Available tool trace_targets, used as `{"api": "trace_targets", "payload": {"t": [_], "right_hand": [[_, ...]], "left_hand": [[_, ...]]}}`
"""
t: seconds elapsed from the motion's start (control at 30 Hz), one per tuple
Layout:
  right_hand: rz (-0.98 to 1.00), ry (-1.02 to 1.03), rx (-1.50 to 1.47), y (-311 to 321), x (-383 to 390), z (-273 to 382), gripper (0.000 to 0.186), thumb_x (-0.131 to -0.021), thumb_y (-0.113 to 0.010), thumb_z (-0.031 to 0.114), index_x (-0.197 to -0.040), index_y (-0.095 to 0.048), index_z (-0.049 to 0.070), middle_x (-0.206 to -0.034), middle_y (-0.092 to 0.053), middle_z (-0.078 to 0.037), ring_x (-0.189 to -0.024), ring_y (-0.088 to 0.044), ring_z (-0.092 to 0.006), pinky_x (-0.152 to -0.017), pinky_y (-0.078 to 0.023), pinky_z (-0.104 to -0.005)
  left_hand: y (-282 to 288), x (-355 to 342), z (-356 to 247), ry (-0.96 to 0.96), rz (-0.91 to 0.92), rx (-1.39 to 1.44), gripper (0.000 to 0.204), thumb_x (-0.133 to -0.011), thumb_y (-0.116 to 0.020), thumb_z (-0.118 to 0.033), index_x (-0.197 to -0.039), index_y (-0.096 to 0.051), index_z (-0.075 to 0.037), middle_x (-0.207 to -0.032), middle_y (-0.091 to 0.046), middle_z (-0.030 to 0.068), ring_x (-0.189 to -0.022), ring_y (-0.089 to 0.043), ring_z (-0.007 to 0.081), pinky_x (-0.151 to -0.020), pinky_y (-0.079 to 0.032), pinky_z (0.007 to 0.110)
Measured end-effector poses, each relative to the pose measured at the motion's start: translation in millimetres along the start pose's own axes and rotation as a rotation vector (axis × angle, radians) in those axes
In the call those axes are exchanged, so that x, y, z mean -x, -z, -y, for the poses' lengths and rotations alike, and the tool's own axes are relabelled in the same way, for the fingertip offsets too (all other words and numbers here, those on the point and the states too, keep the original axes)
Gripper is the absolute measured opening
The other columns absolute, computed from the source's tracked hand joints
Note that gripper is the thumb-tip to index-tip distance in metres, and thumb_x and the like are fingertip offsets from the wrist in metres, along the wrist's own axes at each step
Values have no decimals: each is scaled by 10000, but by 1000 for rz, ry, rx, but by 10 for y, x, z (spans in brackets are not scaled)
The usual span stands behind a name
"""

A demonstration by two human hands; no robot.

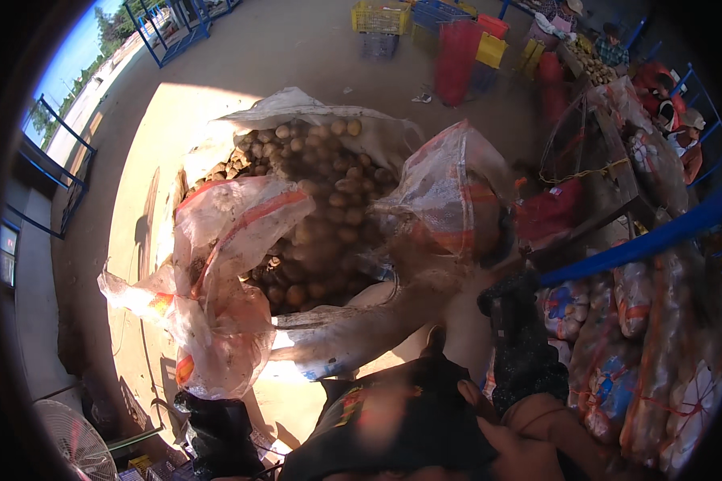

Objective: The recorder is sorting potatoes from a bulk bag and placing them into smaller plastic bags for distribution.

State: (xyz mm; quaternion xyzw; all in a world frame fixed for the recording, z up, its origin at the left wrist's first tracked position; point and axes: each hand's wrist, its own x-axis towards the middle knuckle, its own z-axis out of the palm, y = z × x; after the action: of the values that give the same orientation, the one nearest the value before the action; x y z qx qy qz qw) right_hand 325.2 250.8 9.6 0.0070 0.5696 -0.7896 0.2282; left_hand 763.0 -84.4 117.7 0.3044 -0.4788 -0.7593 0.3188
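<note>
A large white woven sack (297, 100) lies open before me, with many round brown potatoes (341, 188) in its mouth; some are blurred. On the left, a see-through plastic mesh bag with orange stripes (237, 309) is bunched over the end of my black left sleeve (221, 433). The fingers of that hand are hidden. To the right, a similar raised mesh bag (445, 176) covers the front of my right hand (501, 240), beyond a dark sleeve (521, 341). Its fingers do not show clearly.
Filled mesh bags (618, 345) stand stacked at my right behind a blue metal bar (658, 232). Crates (381, 18) and a red sack (457, 64) stand at the back. People (614, 48) are at the far right. A fan (72, 441) stands at the lower left.
</note>
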Motion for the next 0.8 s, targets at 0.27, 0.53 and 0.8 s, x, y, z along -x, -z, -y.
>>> {"api": "trace_targets", "payload": {"t": [0.27,0.53,0.8], "right_hand": [[62,13,885,540,-554,54,612,-853,-567,360,-1350,-372,61,-1317,-450,-129,-1198,-455,-254,-972,-416,-377],[591,-92,1365,-440,-724,-143,698,-808,-624,390,-1359,-356,55,-1336,-425,-155,-1237,-418,-279,-975,-401,-391],[324,207,1064,-391,-668,141,718,-829,-626,406,-1384,-309,79,-1252,-494,-168,-1217,-447,-310,-941,-434,-378]], "left_hand": [[-1291,-60,293,-21,-73,13,491,-861,-600,-287,-1238,-449,-12,-1112,-561,123,-950,-575,207,-811,-503,327],[-1976,-423,411,-18,-45,94,456,-894,-563,-273,-1257,-440,-26,-1124,-556,106,-972,-563,182,-823,-493,309],[-3155,-1100,761,223,284,312,422,-926,-526,-260,-1275,-430,-41,-1135,-552,89,-994,-552,158,-836,-483,291]]}}
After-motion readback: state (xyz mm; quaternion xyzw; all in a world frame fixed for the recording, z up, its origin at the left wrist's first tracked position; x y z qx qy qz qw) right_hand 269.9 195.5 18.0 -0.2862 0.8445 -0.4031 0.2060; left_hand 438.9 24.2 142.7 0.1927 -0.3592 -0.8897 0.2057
